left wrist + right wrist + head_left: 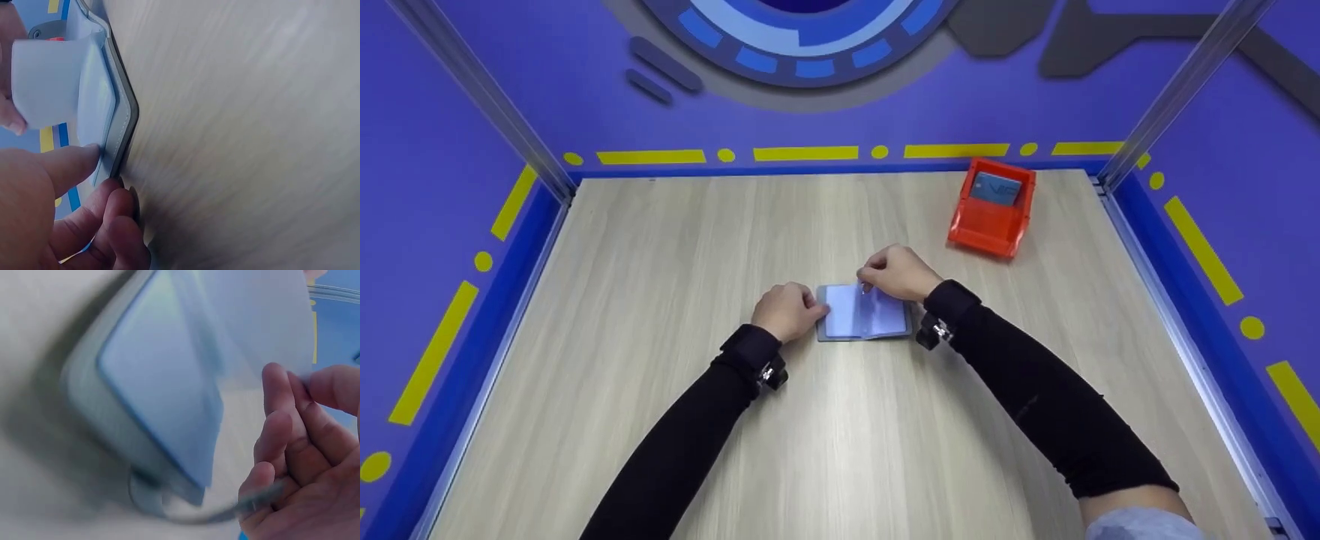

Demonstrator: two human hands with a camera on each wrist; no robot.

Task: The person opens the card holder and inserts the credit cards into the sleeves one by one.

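- Mid-table, the card holder (841,313) lies open; the left hand (786,311) pinches its left edge, the right hand (900,274) a raised clear page (45,81).
- Pages look light, floppy, slick: best taken by outer corners; the cover (125,112) seems stiffer.
- Strap (197,518) blurred; left fingertips partly hidden.

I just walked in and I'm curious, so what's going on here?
Someone is leafing through an open card holder on the wood-grain table. Their left hand grips its left edge, while the right hand pinches a see-through sleeve page, which stands raised. Farther back on the right, a red box holds a gray card.
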